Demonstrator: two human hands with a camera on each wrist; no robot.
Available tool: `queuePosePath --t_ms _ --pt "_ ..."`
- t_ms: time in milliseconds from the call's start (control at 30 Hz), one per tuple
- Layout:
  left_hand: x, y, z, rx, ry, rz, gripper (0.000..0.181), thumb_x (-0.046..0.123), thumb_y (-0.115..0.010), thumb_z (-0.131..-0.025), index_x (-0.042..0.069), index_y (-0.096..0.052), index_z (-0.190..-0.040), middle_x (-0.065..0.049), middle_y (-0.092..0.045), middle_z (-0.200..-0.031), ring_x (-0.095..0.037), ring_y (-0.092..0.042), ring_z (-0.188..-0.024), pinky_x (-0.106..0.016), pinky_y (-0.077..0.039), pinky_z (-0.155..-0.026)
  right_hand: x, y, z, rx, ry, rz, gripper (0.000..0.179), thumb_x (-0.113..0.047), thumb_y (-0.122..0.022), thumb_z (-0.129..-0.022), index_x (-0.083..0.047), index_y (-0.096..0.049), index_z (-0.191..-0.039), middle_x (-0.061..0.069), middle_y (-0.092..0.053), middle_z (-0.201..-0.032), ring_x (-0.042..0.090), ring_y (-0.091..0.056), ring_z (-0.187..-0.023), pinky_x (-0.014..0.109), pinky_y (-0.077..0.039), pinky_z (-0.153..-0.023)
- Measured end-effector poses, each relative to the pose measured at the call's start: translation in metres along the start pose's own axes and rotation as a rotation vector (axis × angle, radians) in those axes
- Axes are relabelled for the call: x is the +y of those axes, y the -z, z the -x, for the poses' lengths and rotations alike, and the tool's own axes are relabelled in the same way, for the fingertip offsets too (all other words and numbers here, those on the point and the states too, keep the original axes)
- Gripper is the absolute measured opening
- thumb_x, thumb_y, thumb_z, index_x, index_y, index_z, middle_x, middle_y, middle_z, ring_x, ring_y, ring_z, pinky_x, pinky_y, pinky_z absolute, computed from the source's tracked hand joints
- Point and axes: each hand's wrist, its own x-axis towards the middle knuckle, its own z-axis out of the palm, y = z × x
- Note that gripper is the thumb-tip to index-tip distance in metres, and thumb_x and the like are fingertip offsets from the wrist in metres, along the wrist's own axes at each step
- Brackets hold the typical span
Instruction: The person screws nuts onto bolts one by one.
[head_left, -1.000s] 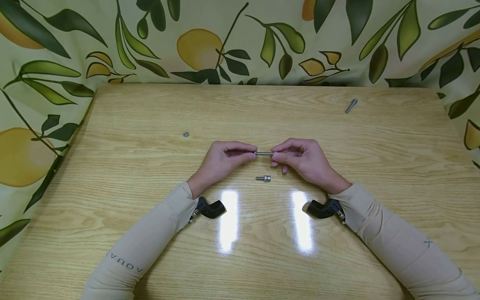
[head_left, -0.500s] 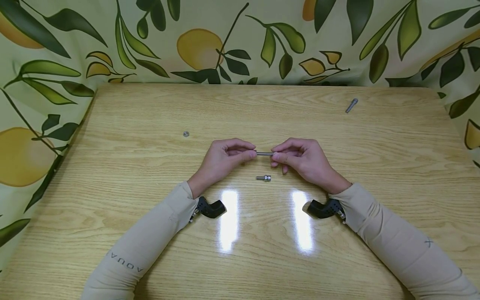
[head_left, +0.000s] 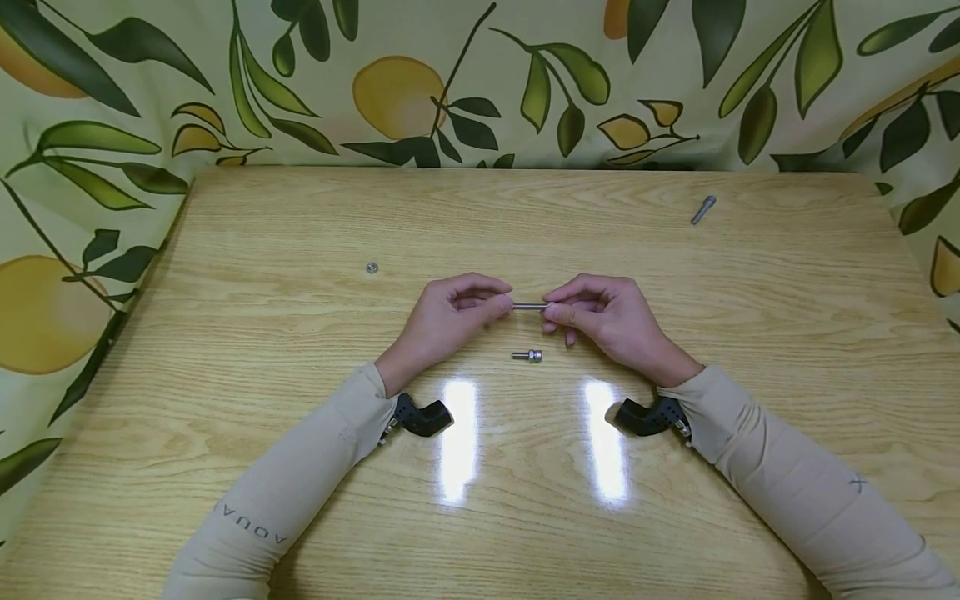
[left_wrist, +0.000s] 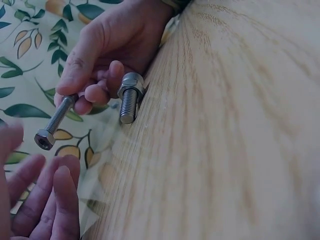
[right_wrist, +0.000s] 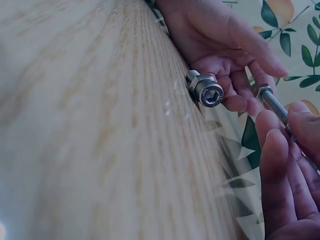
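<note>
The fingers of the right hand (head_left: pixel 603 315) pinch one slim bolt (head_left: pixel 529 307), while those of the left hand (head_left: pixel 457 312) stand parted, thumb away from the rest, just beside the bolt's other end. Behind and to the sides hangs a single pale cloth (head_left: pixel 555 25), softly creased and printed with green leaves and orange fruit. It borders one tabletop (head_left: pixel 262 333), smooth, yellowish and wood-grained, with two bright reflections (head_left: pixel 459 442) in its sheen. Two beige sleeves (head_left: pixel 810 475) cover the arms, and two curved black wrist mounts (head_left: pixel 423 418) sit at the cuffs. Three metal bolts are in view: the pinched one, threaded and raised between the hands, pointing from the right fingers toward the left; a plainer grey bolt (head_left: pixel 702 210) lying aslant near the far right corner, well apart from both hands; and a short, thick bolt (head_left: pixel 527 356) lying on the tabletop nearer the wearer, its round, ridged head pierced by a hexagonal socket. Three nuts show too: one hexagonal nut (left_wrist: pixel 47 137) on the pinched bolt's left end, a second nut (right_wrist: pixel 197 85) against the short bolt's head, and a loose nut (head_left: pixel 372 267) lying beyond the left hand, to its left.
</note>
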Motion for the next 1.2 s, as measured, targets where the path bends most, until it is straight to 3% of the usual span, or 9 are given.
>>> queuePosePath --t_ms 100,267,433,500,633,800,967,1100,1200 --pt "0.000 0.000 0.000 -0.006 0.007 -0.036 0.027 0.035 -0.070 -0.090 0.015 -0.072 -0.108 -0.003 -0.076 -0.097 -0.014 -0.073 -0.086 -0.028 -0.059 -0.076 0.000 0.000 0.000 0.002 0.000 -0.007 0.028 -0.013 -0.070 -0.090 0.007 -0.065 -0.109 0.005 -0.078 -0.087 0.017 -0.074 -0.075 0.031 -0.057 -0.056" --pt "0.000 -0.001 0.000 -0.044 -0.007 -0.004 0.035 0.027 -0.078 -0.083 0.012 -0.070 -0.113 -0.003 -0.074 -0.107 -0.013 -0.071 -0.097 -0.026 -0.058 -0.087 0.000 0.000 0.000 0.001 0.002 -0.016 0.030 -0.012 -0.070 -0.089 0.009 -0.064 -0.110 0.002 -0.078 -0.084 0.018 -0.073 -0.071 0.031 -0.056 -0.055" --pt "0.001 -0.001 0.001 -0.056 0.015 -0.048 0.028 0.037 -0.069 -0.090 0.015 -0.072 -0.107 -0.002 -0.076 -0.100 -0.012 -0.072 -0.090 -0.027 -0.059 -0.081 0.000 0.000 0.000 -0.005 0.024 -0.022 0.029 -0.011 -0.069 -0.090 0.010 -0.064 -0.110 0.003 -0.078 -0.085 0.017 -0.073 -0.073 0.031 -0.056 -0.054" --pt "0.003 -0.002 0.002 -0.061 0.015 -0.048 0.026 0.033 -0.070 -0.090 0.014 -0.072 -0.108 -0.003 -0.075 -0.101 -0.013 -0.072 -0.092 -0.027 -0.059 -0.082 -0.001 0.000 0.000 -0.008 0.032 -0.020 0.029 -0.010 -0.069 -0.090 0.010 -0.064 -0.110 0.003 -0.078 -0.085 0.017 -0.074 -0.073 0.030 -0.056 -0.054" --pt "0.013 -0.003 0.005 -0.051 0.021 -0.022 0.033 0.023 -0.074 -0.087 0.010 -0.068 -0.117 -0.005 -0.072 -0.111 -0.014 -0.070 -0.100 -0.025 -0.057 -0.088 -0.001 0.000 0.000 -0.011 0.037 -0.019 0.029 -0.010 -0.069 -0.090 0.011 -0.063 -0.110 0.002 -0.078 -0.085 0.018 -0.073 -0.071 0.030 -0.056 -0.055" --pt "0.023 -0.003 0.009 -0.051 0.056 -0.049 0.025 0.024 -0.066 -0.094 0.008 -0.069 -0.113 -0.010 -0.075 -0.104 -0.018 -0.072 -0.092 -0.027 -0.059 -0.080 -0.001 0.000 0.000 -0.007 0.037 -0.018 0.028 -0.010 -0.069 -0.090 0.010 -0.064 -0.109 0.003 -0.078 -0.086 0.019 -0.073 -0.070 0.031 -0.057 -0.056" --pt "0.015 -0.003 0.006 -0.042 0.028 -0.022 0.035 0.020 -0.073 -0.088 0.010 -0.066 -0.121 -0.008 -0.071 -0.113 -0.014 -0.069 -0.100 -0.024 -0.057 -0.087 -0.001 0.000 0.001 -0.005 0.033 -0.015 0.024 -0.010 -0.070 -0.089 0.007 -0.066 -0.106 0.002 -0.078 -0.083 0.021 -0.071 -0.066 0.030 -0.057 -0.057" --pt "0.005 -0.002 0.002 -0.049 0.022 -0.047 0.029 0.035 -0.065 -0.093 0.014 -0.069 -0.114 -0.004 -0.075 -0.102 -0.014 -0.072 -0.092 -0.028 -0.059 -0.079 -0.001 0.000 0.001 -0.012 0.031 -0.020 0.023 -0.010 -0.070 -0.089 0.006 -0.066 -0.105 0.004 -0.078 -0.084 0.021 -0.072 -0.068 0.031 -0.058 -0.058" --pt "0.001 -0.002 0.001 -0.057 0.000 -0.064 0.028 0.038 -0.068 -0.091 0.016 -0.071 -0.110 -0.001 -0.075 -0.099 -0.013 -0.072 -0.090 -0.029 -0.059 -0.078 -0.001 0.000 0.001 -0.017 0.026 -0.020 0.021 -0.011 -0.070 -0.089 0.004 -0.066 -0.104 0.005 -0.078 -0.084 0.021 -0.072 -0.067 0.031 -0.058 -0.058"
